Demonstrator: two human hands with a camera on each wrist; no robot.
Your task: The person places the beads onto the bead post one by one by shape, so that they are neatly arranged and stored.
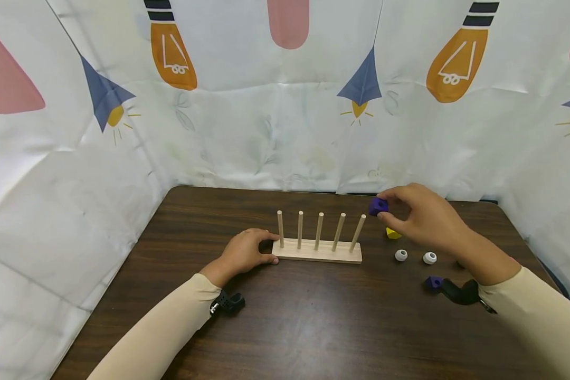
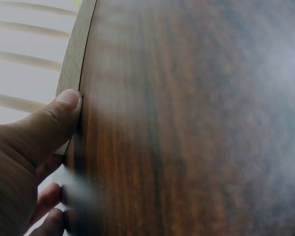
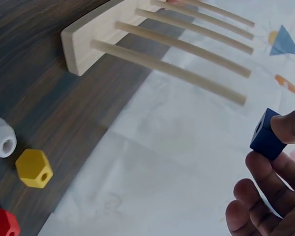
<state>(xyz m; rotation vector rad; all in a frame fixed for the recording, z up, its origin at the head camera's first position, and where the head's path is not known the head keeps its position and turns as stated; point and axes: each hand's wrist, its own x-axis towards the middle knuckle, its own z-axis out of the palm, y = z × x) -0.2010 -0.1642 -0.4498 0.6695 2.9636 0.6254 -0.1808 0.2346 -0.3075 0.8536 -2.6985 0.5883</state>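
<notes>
A pale wooden pegboard point(image 1: 316, 253) with several upright bare pegs stands on the table. My left hand point(image 1: 244, 250) grips its left end; in the left wrist view the thumb point(image 2: 56, 115) lies along the board's edge, fingers at the far side. To the right of the pegs, my right hand point(image 1: 420, 216) pinches a dark purple cube bead point(image 1: 378, 206) above the table. That cube bead point(image 3: 268, 134) looks blue in the right wrist view, held between thumb and fingers, its hole showing, apart from the pegs.
On the table point(image 1: 285, 316) at the right lie a yellow bead point(image 1: 393, 233), two white round beads point(image 1: 401, 255) and another purple cube bead point(image 1: 433, 283) by the right wrist strap. A red bead point(image 3: 4, 222) shows in the right wrist view. A printed cloth point(image 1: 285, 137) hangs behind.
</notes>
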